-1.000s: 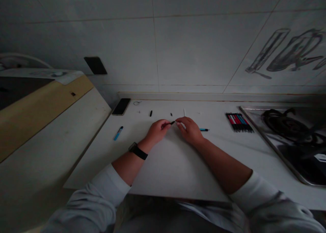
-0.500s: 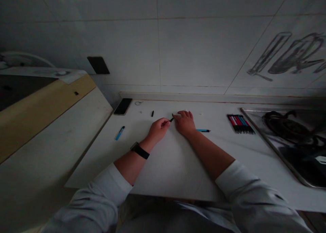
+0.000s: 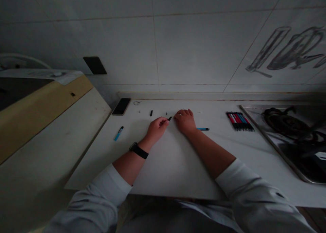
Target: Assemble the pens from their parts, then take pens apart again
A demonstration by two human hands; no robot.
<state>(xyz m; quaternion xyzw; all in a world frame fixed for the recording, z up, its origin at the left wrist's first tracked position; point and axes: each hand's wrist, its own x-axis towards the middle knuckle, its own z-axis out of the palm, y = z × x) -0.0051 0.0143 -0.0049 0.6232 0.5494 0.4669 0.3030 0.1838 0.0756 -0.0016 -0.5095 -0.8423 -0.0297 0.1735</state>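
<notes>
On the flat white countertop (image 3: 168,168), we note a slim blue-and-black pen-shaped piece (image 3: 118,133), left of both hands. Our left hand (image 3: 156,129) pinches a small black cylindrical part (image 3: 169,118). Our right hand (image 3: 185,121) is curled just beside it; whether it holds anything, we cannot tell. Beyond lie a short black cylinder (image 3: 151,113) and a dark rectangular phone (image 3: 121,106).

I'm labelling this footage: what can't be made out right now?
Head view throughout:
Small black cylindrical piece: near end hidden by the left hand.
Right hand: its own back hides anything beneath.
Tiny pale piece to that hand's right: too small to identify.
Slim blue-and-black pen-like piece: left end hidden by that hand.
Silvery metal stove: cut off by the right edge.
</notes>
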